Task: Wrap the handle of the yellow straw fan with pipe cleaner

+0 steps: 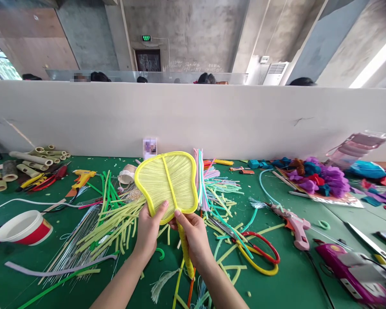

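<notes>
A yellow hand fan (151,180) stands upright in front of me, its pale ribbed face edged with a bright yellow border and split by a centre rib. My left hand (151,225) grips the lower left rim, thumb on the face. With thumb on the base of the rib, my right hand (193,236) closes around the top of the wrapped yellow handle (185,249). Behind and below the fan lie pale yellow strips (116,227) and a pair of scissors (263,253) with red and yellow handles. A pale tassel (162,285) lies beside the handle's lower end.
On the green table (93,292) are a paper cup (24,227), a yellow glue gun (82,178), a pink glue gun (297,227), bamboo pieces (35,161), thin wires (73,244), a knife (371,242) and purple flowers (334,178). A white partition (83,116) borders the back.
</notes>
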`<state>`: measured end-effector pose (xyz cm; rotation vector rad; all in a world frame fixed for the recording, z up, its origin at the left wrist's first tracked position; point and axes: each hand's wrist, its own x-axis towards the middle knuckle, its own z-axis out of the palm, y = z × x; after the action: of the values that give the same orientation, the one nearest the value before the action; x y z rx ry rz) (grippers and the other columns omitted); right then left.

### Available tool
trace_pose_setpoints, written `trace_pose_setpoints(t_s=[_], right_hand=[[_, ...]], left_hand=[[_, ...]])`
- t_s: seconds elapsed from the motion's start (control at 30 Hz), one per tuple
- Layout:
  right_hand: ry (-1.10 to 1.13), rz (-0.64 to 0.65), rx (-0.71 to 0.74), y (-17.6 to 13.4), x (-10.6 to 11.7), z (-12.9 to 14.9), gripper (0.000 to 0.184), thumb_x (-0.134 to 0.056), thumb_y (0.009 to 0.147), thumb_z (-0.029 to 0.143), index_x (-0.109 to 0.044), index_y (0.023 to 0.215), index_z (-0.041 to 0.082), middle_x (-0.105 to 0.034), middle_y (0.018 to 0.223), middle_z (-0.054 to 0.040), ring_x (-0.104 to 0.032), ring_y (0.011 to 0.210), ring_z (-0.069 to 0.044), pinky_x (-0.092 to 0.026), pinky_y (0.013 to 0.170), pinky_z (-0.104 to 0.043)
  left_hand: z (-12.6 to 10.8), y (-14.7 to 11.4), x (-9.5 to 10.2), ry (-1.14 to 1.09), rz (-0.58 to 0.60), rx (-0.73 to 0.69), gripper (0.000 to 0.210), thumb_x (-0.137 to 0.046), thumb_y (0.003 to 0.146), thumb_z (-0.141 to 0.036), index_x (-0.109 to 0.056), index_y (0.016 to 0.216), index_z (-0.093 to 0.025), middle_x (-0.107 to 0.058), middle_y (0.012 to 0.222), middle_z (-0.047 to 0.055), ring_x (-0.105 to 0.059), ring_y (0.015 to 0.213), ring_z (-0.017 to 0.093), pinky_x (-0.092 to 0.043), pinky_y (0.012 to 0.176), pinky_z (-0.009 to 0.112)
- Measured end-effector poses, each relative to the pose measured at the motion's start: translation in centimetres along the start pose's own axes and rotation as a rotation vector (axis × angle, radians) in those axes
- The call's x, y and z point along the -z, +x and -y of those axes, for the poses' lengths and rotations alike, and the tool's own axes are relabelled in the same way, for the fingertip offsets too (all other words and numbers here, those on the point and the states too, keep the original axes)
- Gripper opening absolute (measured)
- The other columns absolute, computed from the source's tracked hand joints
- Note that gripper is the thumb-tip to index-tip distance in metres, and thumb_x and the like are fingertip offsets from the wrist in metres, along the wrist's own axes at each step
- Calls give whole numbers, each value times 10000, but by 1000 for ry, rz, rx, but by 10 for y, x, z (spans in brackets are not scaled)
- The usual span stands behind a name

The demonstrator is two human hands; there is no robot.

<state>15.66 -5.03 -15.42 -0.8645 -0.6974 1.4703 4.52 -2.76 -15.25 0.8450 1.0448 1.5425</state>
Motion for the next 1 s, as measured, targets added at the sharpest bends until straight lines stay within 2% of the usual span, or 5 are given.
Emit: trace_pose_setpoints(t_s=[0.23,0.57,0.7,0.8,1.0], right_hand=[[-41,-8,34,-1,0,-2,325,-804,762,482,-752,749,162,-716,657,-25,-626,580,-142,-528,648,-256],[34,-40,16,2,13,-2,352,-818,763,441,-755,963,158,-773,920,-74,-699,787,-212,-548,725,-307],[45,-89,92,4,21,11,373,-772,808,457,-730,1056,181,-762,1018,-74,-706,883,-225,-554,744,-309],[79,-178,152,8,30,25,388,-766,804,468,-713,1080,200,-755,936,-44,-699,829,-193,-541,703,-275],[50,-339,389,9,45,69,226,-709,837,444,-674,882,225,-712,911,-9,-660,831,-160,-524,698,-253]], left_hand=[[0,1,0,17,11,-7,553,-802,780,-355,-644,1272,-160,-724,1202,128,-710,1044,269,-571,880,363],[-3,5,3,16,74,17,479,-797,777,-347,-676,1196,-149,-739,1188,128,-696,1099,286,-541,966,408],[-13,15,18,64,163,63,506,-831,729,-359,-696,1161,-132,-749,1158,144,-707,1074,311,-548,954,420],[-23,23,31,110,257,125,481,-851,697,-360,-721,1097,-126,-771,1084,140,-726,1022,325,-567,918,423],[-31,22,39,175,402,214,400,-847,703,-336,-753,1055,-170,-784,1037,119,-741,970,326,-595,866,425]])
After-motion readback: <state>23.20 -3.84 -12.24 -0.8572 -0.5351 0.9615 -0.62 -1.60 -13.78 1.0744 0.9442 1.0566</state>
